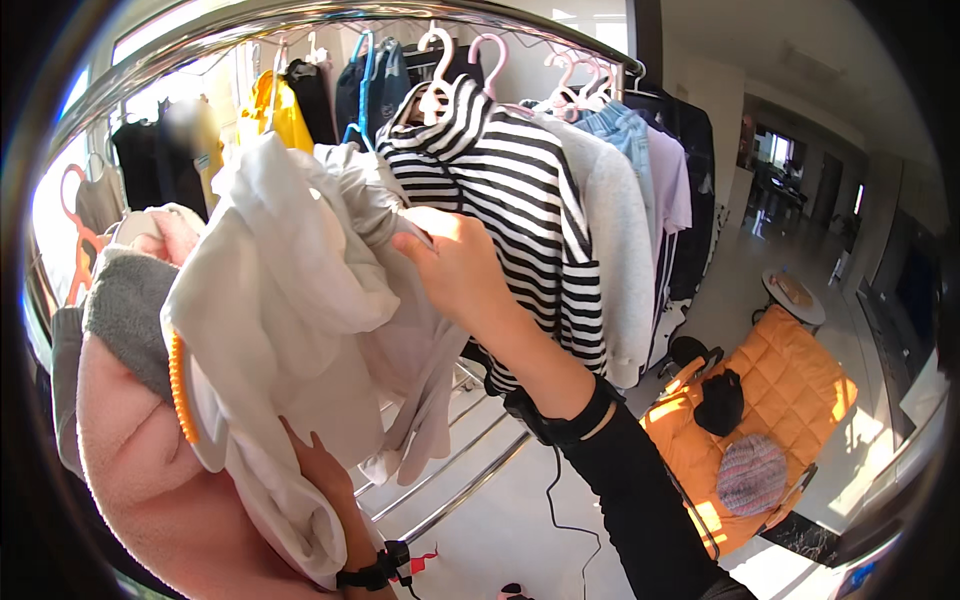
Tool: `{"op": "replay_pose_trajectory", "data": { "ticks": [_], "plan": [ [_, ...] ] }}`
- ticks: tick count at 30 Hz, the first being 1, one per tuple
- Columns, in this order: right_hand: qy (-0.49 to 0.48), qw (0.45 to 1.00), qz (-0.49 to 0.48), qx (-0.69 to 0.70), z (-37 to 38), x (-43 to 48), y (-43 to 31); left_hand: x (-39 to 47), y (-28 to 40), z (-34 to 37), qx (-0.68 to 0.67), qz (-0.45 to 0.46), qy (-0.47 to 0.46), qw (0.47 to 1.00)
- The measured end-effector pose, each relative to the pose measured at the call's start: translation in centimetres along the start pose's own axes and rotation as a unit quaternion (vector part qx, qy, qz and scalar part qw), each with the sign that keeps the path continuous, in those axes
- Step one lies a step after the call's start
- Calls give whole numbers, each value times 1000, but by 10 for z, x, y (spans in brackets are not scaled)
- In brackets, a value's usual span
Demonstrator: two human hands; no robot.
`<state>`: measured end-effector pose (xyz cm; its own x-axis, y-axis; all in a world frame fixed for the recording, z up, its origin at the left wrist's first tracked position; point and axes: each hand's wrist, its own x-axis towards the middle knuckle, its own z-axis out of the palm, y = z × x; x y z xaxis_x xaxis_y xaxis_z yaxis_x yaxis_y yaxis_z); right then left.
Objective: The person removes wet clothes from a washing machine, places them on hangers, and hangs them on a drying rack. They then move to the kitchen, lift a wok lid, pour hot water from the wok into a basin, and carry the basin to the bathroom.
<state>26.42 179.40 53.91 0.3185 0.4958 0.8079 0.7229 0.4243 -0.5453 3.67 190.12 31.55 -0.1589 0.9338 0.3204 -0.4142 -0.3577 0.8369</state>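
A white long-sleeved garment (300, 360) hangs in loose folds before me. My right hand (454, 255) pinches its gathered edge between thumb and fingers, close to a black-and-white striped hooded top (517, 202). Lower down, my left hand (319, 461) reaches up against the white cloth; folds cover part of it, so its grip is not clear. To the left of the cloth shows a curved white piece with an orange ribbed edge (178, 382). A pink fleece garment with a grey upper part (142, 420) hangs at the far left.
A metal clothes rail (300, 19) crosses overhead, with a blue hanger (366, 82) and several garments on it. Metal bars (465, 480) run below. At right stands an orange padded chair (787, 382) holding a knitted hat (752, 474) and a black item (720, 403). A cable (555, 495) dangles from my right wrist.
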Motion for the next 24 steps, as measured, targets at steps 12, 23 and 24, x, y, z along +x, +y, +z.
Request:
{"op": "replay_pose_trajectory", "data": {
  "ticks": [12, 23, 24],
  "plan": [
    [-247, 930, 92, -256, -129, -278, -8, -138, -145, 17, 135, -20, -508, 850],
    [333, 759, 476, -293, -323, -609, -236, -417, -105, 145, 64, -338, -531, 774],
    [368, 730, 492, -299, -333, -639, -268, -448, -95, 151, 51, -322, -543, 774]
  ]
}}
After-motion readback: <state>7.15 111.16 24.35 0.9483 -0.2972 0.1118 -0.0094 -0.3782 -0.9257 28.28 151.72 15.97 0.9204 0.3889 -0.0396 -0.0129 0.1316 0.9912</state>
